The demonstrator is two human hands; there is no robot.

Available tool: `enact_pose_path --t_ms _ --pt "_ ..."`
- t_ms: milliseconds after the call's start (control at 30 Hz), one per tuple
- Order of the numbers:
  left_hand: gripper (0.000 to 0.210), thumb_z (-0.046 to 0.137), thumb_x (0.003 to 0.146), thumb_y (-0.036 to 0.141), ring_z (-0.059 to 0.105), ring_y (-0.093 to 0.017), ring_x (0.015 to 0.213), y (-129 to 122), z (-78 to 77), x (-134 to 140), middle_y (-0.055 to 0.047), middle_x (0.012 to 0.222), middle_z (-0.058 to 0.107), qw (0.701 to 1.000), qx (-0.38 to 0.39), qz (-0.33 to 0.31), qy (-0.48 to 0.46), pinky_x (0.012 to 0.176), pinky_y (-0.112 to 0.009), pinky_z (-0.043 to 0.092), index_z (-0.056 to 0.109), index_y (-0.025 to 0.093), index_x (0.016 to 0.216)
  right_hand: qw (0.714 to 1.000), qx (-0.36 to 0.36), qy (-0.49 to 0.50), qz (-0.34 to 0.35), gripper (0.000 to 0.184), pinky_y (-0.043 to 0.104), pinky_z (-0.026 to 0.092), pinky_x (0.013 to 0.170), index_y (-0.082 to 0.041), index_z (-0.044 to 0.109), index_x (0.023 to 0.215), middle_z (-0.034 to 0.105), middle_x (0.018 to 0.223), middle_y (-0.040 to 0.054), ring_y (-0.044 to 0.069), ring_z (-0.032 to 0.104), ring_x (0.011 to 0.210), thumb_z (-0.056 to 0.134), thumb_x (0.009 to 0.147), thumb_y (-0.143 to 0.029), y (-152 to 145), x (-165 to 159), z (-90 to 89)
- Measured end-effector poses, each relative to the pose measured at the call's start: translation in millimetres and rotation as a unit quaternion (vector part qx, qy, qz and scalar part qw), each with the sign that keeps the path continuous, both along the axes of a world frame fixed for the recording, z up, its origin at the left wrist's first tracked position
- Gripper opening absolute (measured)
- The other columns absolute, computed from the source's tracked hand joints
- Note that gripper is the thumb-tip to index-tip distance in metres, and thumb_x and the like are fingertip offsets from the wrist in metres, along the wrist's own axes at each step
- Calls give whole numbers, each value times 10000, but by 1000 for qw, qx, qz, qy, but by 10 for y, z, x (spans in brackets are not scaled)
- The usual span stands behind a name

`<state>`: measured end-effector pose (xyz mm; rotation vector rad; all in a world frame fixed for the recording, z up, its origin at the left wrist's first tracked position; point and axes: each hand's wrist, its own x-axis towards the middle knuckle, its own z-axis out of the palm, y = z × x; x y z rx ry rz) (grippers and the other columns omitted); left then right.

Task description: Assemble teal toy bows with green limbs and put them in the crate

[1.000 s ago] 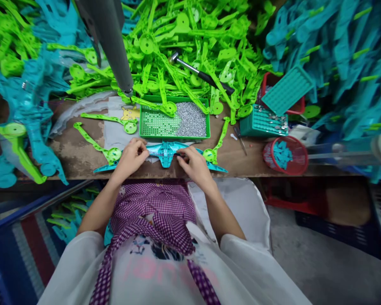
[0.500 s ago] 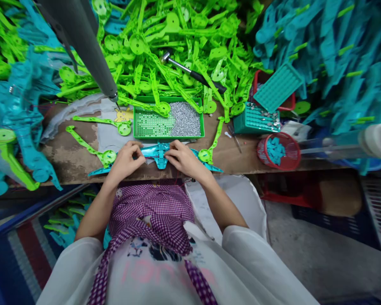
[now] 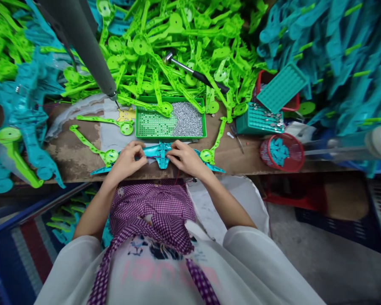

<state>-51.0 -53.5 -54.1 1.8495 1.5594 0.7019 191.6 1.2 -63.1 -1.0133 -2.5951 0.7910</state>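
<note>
A long blue plastic part (image 3: 163,162) with a raised crosspiece lies along the table's front edge, its two pointed ends sticking out past my hands. My left hand (image 3: 128,160) is closed over its left half, thumb and fingertips pinched together; whatever they pinch is too small to make out. Against the crosspiece, my right hand (image 3: 184,157) has its fingers closed on the blue part. Thin dark-red wire shows near the right hand. A green plastic arm with a round end (image 3: 109,156) rests at the part's left end, and another green arm (image 3: 208,155) at its right end.
Behind the part is a green tray (image 3: 139,136) of small metal pieces. A power screwdriver (image 3: 103,70) hangs at upper left. A hammer (image 3: 193,73) lies on piled green arms. Rightward are a screwdriver (image 3: 238,139), teal trays (image 3: 252,125) and a red basket (image 3: 300,156).
The whole view has shifted slightly, so the table things appear a little further right. Both hands stay at the blue part with almost the same finger pose.
</note>
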Motion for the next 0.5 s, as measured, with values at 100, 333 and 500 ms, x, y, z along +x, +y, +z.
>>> enact_pose_path --t_ms 100,333,500 --pt "89 548 809 199 595 -218 1026 -11 -21 20 -76 1037 627 1000 24 16 0 847 -355 483 529 195 722 1000 3 -1 15 280 344 460 836 -201 694 981 555 1018 83 188 546 928 437 979 -311 7 10 10" --pt "149 573 750 173 631 -172 862 -23 -40 -15 -60 1049 615 995 25 74 -61 721 -313 527 462 194 653 999 -24 33 -22 222 362 494 867 -198 660 1013 566 1096 92 192 584 969 468 956 -296 15 25 -20" --pt "128 599 798 209 635 -202 945 -155 302 -236 -63 1036 620 965 172 195 34 917 -391 501 522 202 696 988 10 119 -98 303 438 483 993 -228 587 1192 563 1208 114 238 564 1160 536 929 -369 -206 171 112"
